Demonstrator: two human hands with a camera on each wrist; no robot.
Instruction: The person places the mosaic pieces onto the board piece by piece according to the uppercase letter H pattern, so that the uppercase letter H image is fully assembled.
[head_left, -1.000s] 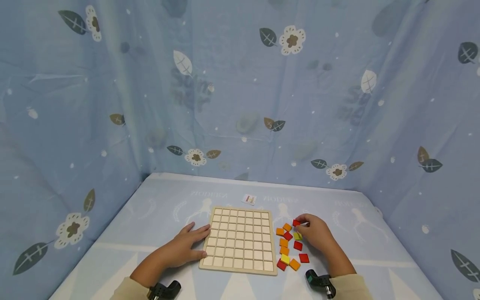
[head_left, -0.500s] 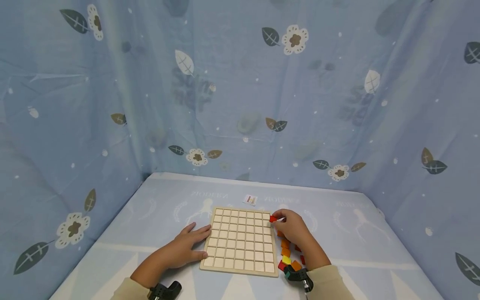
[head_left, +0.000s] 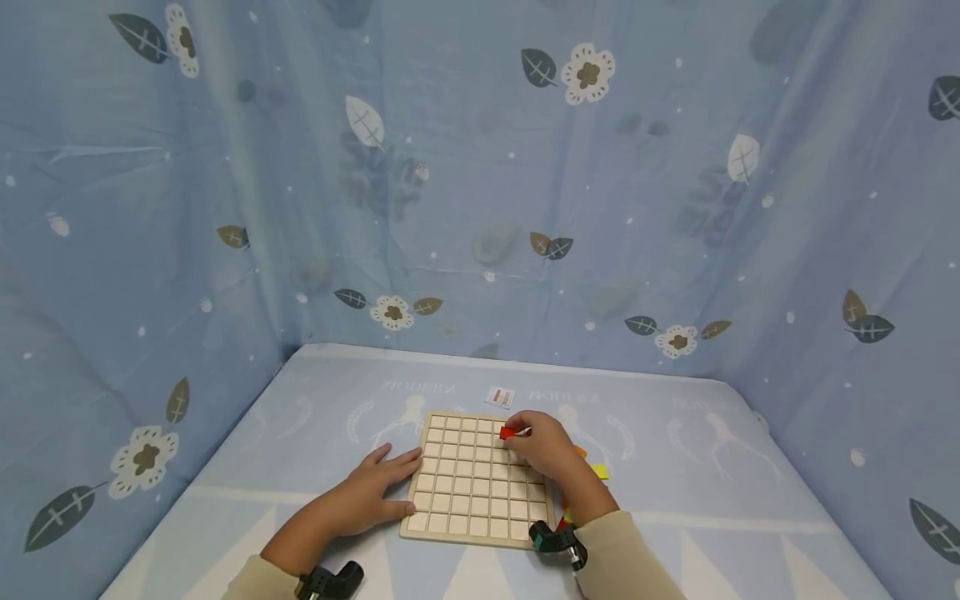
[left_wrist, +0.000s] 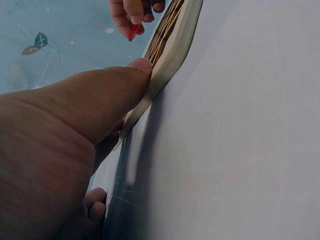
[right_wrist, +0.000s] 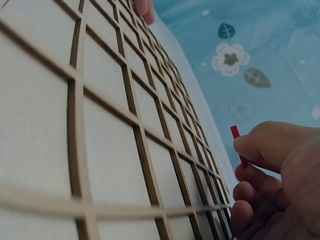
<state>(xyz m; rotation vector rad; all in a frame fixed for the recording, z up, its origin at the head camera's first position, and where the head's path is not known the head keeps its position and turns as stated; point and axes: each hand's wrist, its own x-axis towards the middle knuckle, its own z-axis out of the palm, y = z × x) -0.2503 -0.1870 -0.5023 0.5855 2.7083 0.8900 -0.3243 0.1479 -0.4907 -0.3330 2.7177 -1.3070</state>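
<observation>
A pale wooden grid board [head_left: 461, 483] with rows of square cells lies on the table in the head view. My left hand [head_left: 372, 489] rests flat beside it, fingers spread, fingertips and thumb at the board's left edge; the left wrist view shows the thumb [left_wrist: 107, 95] against that edge. Over the upper right part of the board, my right hand [head_left: 546, 446] pinches a small red square tile [head_left: 507, 433] between thumb and fingers. The right wrist view shows this red tile [right_wrist: 235, 132] edge-on, above the grid.
Right of the board, loose orange, red and yellow tiles are mostly hidden by the right forearm; a yellow tile [head_left: 600, 472] shows past it. Behind the board lies a small printed card [head_left: 500, 397]. A patterned blue curtain [head_left: 450, 208] surrounds the table.
My right hand picked up the red tile from the loose tiles and carried it left, over the board's upper right part. The left hand stays in place.
</observation>
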